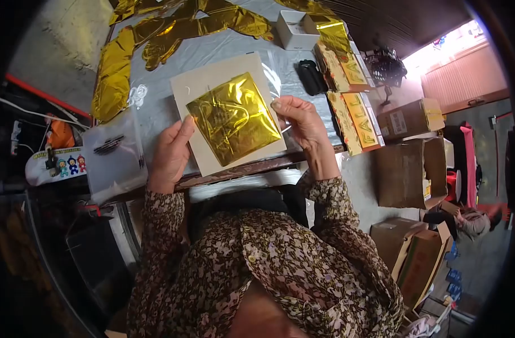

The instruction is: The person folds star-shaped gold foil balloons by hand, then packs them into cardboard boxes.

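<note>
Left hand [172, 151]: some fingers are hidden behind the beige card [212, 77].
Card's middle: covered by the gold packet [235, 118].
Gold foil shape [232, 18]: cut off by the top edge.
Second person [474, 223]: shown too small for detail.

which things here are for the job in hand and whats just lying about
Likely the job:
gold foil square
pale card, gripped by left hand and right hand

Likely just lying about:
black case
white box
open cardboard box
</note>
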Demonstrator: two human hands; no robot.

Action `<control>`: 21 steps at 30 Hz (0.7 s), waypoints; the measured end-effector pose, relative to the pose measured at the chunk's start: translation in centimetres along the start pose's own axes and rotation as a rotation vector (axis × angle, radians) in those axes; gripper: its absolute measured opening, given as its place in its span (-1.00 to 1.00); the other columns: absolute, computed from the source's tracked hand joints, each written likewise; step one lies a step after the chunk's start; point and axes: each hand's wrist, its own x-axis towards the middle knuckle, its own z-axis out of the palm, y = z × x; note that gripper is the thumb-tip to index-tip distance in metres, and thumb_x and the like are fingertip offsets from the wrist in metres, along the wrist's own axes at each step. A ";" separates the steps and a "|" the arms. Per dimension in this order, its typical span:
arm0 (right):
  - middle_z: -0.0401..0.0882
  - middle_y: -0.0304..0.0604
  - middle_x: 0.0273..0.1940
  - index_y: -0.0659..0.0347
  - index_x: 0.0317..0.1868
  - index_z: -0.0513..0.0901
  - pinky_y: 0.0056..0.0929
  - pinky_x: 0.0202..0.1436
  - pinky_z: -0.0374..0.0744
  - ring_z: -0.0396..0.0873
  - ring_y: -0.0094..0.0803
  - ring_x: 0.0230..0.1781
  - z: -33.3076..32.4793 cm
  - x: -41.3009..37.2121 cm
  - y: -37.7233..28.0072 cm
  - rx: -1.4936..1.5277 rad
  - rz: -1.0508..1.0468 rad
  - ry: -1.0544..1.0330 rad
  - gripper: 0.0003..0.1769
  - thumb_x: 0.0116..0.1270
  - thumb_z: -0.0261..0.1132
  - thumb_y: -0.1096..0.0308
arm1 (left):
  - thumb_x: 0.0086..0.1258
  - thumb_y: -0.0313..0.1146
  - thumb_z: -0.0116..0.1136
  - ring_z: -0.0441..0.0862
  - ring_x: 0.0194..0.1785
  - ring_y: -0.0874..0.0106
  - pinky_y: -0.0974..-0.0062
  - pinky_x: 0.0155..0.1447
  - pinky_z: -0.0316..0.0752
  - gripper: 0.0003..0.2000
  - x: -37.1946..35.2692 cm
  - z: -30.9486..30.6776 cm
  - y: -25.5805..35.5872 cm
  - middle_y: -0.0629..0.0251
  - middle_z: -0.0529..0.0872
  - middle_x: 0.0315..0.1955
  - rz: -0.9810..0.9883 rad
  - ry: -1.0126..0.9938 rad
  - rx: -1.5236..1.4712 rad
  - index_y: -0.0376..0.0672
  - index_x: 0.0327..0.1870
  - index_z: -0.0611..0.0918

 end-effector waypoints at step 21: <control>0.78 -0.11 -0.30 0.34 -0.17 0.77 -0.55 -0.33 0.66 0.72 -0.48 -0.37 0.6 0.6 1.1 -0.085 -0.135 0.127 -0.90 0.30 0.45 0.56 | 0.68 -0.26 0.01 0.53 0.34 0.41 0.36 0.44 0.43 -0.58 -0.1 2.7 -0.1 0.23 0.58 0.30 0.027 0.018 -0.489 -0.25 0.44 0.41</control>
